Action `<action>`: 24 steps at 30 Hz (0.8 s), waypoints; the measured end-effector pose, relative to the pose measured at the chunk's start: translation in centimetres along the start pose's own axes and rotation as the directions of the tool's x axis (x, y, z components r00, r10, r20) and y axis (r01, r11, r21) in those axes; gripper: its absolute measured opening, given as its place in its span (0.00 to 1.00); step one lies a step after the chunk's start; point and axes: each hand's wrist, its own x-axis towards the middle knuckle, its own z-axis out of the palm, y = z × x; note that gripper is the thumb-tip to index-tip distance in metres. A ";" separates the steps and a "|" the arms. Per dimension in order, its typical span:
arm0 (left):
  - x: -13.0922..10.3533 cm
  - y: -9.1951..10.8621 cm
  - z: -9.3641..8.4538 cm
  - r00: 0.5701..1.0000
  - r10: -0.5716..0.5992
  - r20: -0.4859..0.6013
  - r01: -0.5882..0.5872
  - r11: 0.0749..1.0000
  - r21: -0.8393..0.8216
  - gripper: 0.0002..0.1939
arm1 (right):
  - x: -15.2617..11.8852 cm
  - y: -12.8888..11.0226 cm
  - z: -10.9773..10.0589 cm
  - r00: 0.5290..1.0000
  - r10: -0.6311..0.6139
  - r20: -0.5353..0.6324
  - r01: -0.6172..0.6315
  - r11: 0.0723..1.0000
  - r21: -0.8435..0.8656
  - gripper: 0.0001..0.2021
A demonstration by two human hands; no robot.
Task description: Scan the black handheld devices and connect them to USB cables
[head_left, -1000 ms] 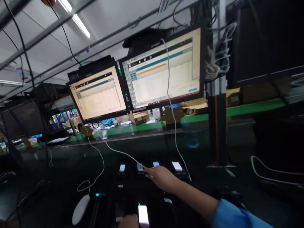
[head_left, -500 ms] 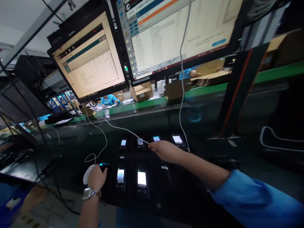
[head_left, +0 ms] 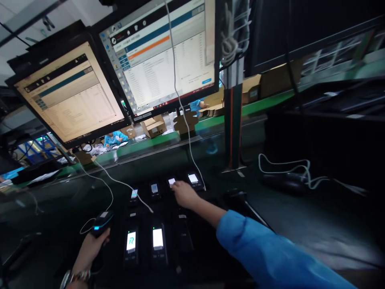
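My right hand [head_left: 183,193] reaches forward in a blue sleeve to the back row of small handheld devices. Its fingertips lie on the third one, a lit device [head_left: 172,181]; whether they grip it is not visible. Other lit devices stand beside it [head_left: 154,188] [head_left: 193,178] [head_left: 134,194]. My left hand [head_left: 89,248], a watch on its wrist, holds a black gadget with a blue light [head_left: 101,222] at the lower left. Two front-row devices [head_left: 131,242] [head_left: 157,239] glow between my hands, with a dark one [head_left: 184,237] to their right.
Two tilted monitors [head_left: 70,96] [head_left: 162,52] hang above the bench. A white cable [head_left: 180,104] drops from above to the devices. Behind runs a green conveyor [head_left: 150,140] with cardboard boxes [head_left: 153,126]; a person in blue [head_left: 114,138] sits beyond. A dark post [head_left: 233,120] and a coiled white cable [head_left: 288,166] stand at right.
The view has swung right and down. My left hand came into view at the white mouse and now holds the black gadget. My right hand moved from the white cable onto a back-row device.
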 end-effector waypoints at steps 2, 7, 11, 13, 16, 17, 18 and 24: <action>-2.2 2.3 0.1 0.993 0.067 0.094 -0.049 0.982 -0.184 0.26 | 1.0 2.8 -0.8 0.961 0.266 -0.079 -0.269 0.963 -0.024 0.23; -7.5 8.1 3.6 0.945 0.159 0.285 -0.057 0.940 -0.336 0.23 | 2.7 6.7 -0.9 0.814 0.578 -0.052 -0.576 0.816 0.052 0.25; -9.1 10.1 6.8 0.887 0.184 0.423 0.005 0.913 -0.407 0.22 | 2.7 6.7 -0.7 0.828 0.558 -0.047 -0.531 0.809 0.252 0.26; -9.3 10.1 7.7 0.867 0.181 0.464 0.015 0.921 -0.389 0.23 | 2.2 6.0 -1.0 0.871 0.484 -0.089 -0.417 0.822 0.389 0.29; -9.3 9.8 8.4 0.881 0.202 0.427 -0.027 0.924 -0.382 0.22 | 0.4 3.5 -1.4 0.924 0.344 -0.167 -0.190 0.791 0.582 0.32; -9.3 9.9 8.6 0.890 0.210 0.405 -0.038 0.919 -0.393 0.22 | -0.3 2.4 -1.6 0.938 0.299 -0.177 -0.128 0.771 0.624 0.31; -9.4 10.0 8.8 0.894 0.220 0.391 -0.048 0.913 -0.404 0.21 | -1.1 1.2 -1.6 0.952 0.252 -0.173 -0.069 0.727 0.683 0.29; -10.0 11.7 9.2 0.882 0.255 0.397 -0.049 0.886 -0.461 0.22 | -4.9 -5.3 -1.3 0.997 -0.081 -0.012 -0.009 -0.260 0.966 0.20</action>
